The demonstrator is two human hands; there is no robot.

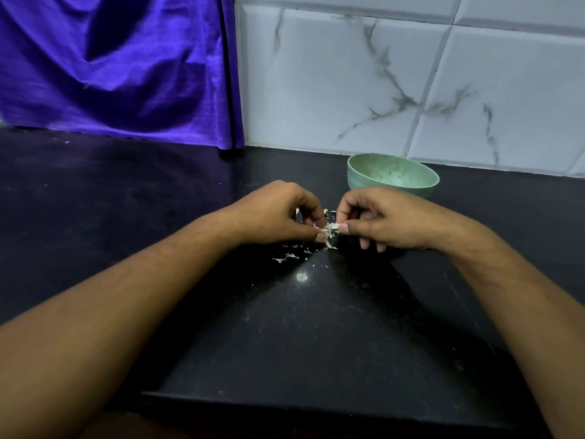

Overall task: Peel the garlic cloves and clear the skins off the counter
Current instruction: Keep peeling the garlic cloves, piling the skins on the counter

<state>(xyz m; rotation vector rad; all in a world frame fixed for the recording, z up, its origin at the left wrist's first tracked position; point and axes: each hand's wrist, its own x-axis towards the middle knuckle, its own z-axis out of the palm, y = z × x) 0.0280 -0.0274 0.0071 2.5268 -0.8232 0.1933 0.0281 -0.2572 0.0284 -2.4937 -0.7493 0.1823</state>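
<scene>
Both hands meet over the middle of the black counter (285, 327). My left hand (278, 213) and my right hand (380, 217) both pinch one small pale garlic clove (330, 228) between thumb and fingertips, with papery skin sticking out of it. Loose white garlic skins (292, 255) lie scattered on the counter just below and left of the hands. A green bowl (392, 175) stands right behind my right hand; I cannot make out any cloves inside it.
A purple cloth (110, 68) hangs down to the counter at the back left. White marble-look wall tiles (411, 80) close off the back right. The counter's front edge (300, 403) runs near the bottom of the view.
</scene>
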